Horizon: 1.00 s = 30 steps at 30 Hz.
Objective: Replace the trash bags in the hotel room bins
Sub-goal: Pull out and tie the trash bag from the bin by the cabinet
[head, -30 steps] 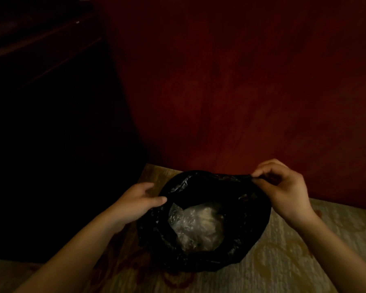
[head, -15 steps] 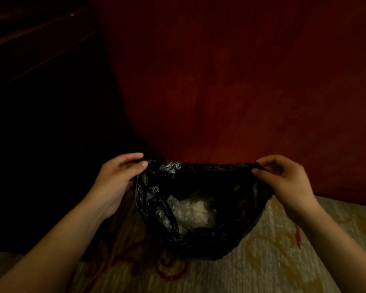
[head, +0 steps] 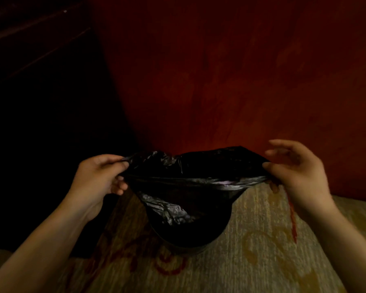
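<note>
Since the earlier frame both hands have lifted the black bag [head: 190, 187], stretching its mouth flat above the bin [head: 186, 240] on the carpet [head: 262, 250]. Left hand [head: 97, 178] fingers pinch the left edge; right hand [head: 294, 172] thumb and finger pinch the right edge, other fingers spread. Thin, soft, slippery film with seemingly light contents: best held by its bunched rim.

One crinkled black plastic trash bag [head: 190, 182], stretched wide at its mouth. One dark round bin [head: 188, 240] beneath it, only its lower part showing. Two bare hands: one left hand [head: 97, 178] and one right hand [head: 294, 168], each pinching one side of the bag's rim. One beige carpet [head: 251, 261] with red and yellow swirls. One dark red wall [head: 230, 70]. One dark wooden cabinet [head: 40, 81], dim and hard to make out
</note>
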Available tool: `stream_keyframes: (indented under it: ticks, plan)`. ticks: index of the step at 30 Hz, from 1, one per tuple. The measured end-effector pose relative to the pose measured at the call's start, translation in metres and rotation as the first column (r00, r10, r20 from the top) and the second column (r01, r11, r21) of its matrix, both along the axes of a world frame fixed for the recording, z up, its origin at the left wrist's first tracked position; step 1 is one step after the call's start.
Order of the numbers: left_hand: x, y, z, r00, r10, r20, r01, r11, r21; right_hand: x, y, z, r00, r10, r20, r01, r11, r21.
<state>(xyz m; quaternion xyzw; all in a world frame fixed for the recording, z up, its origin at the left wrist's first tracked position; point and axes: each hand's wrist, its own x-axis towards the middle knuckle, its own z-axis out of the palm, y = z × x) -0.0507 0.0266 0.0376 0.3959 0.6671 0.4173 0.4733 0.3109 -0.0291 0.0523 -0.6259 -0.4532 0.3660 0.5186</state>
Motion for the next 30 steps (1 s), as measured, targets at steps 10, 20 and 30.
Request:
stream_keyframes:
  ticks: [10,20,30]
  plan:
    - [0.01,-0.003,-0.002,0.88,0.047,-0.473,0.132,0.931,0.34,0.009,0.001,-0.017,0.787,0.169,0.594,0.0,0.961,-0.275]
    - [0.008,-0.004,0.01,0.911,0.22,-0.349,-0.01,0.858,0.514,-0.005,0.004,-0.006,0.98,-0.06,0.189,0.055,0.998,0.035]
    - [0.005,0.0,0.004,0.943,-0.128,-0.307,0.161,0.983,0.085,0.02,0.005,-0.011,0.757,0.622,0.201,-0.454,0.721,-0.523]
